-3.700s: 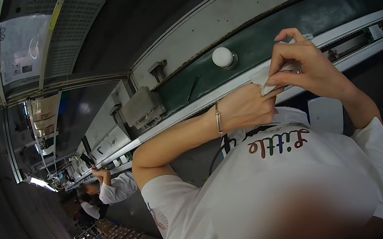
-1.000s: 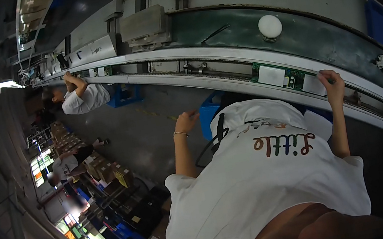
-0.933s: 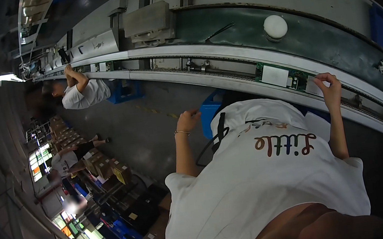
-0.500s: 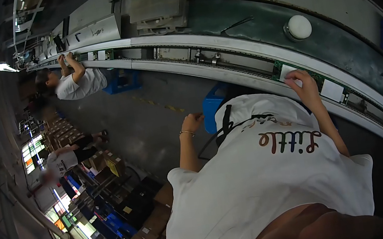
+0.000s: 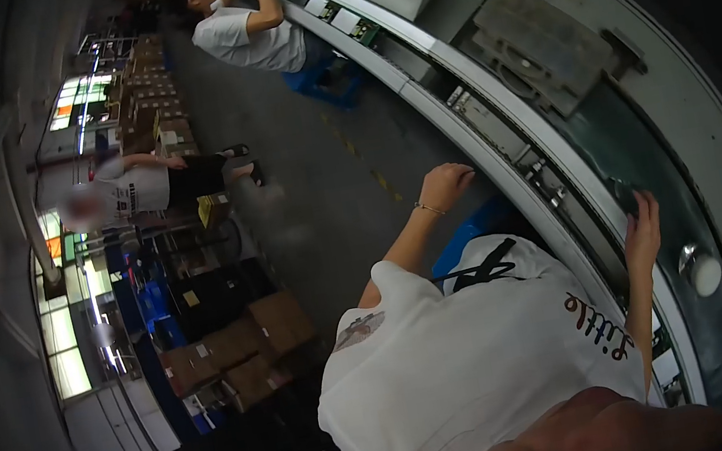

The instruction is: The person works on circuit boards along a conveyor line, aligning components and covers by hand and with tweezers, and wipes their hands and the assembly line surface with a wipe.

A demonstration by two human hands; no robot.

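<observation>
The white shirt [image 5: 468, 351] of the person is filling the lower middle of the view, and the long conveyor line [image 5: 479, 146] is curving from the top down along the right side of the body. Behind its inner rail, the green surface [image 5: 657, 166] is running along the same way. Cardboard boxes [image 5: 282, 323] are lying in stacks at the left. One co-worker [image 5: 248, 34] is sitting at the far part of the line with both arms over it, and another person [image 5: 149, 186] is standing near the boxes. The grey fixture [image 5: 541, 42] is standing beyond the inner rail, near the upper end of the green surface. A blue stool [image 5: 472, 231] is showing partly between the left arm and the line.

The right hand [image 5: 644, 226] is reaching over the inner rail to the edge of the green surface; it is being released, with the fingers almost straight. The left hand [image 5: 448, 184] is hovering outside the outer rail, also released, with the fingers half bent. The round white-topped container [image 5: 703, 274] is resting on the green surface, near the right hand. The circuit boards [image 5: 346, 21] are lying between the two rails, some near the co-worker and one partly showing beside the right forearm. A small dark object [image 5: 624, 189] is lying just beside the right fingertips; I cannot tell if they are touching it.
</observation>
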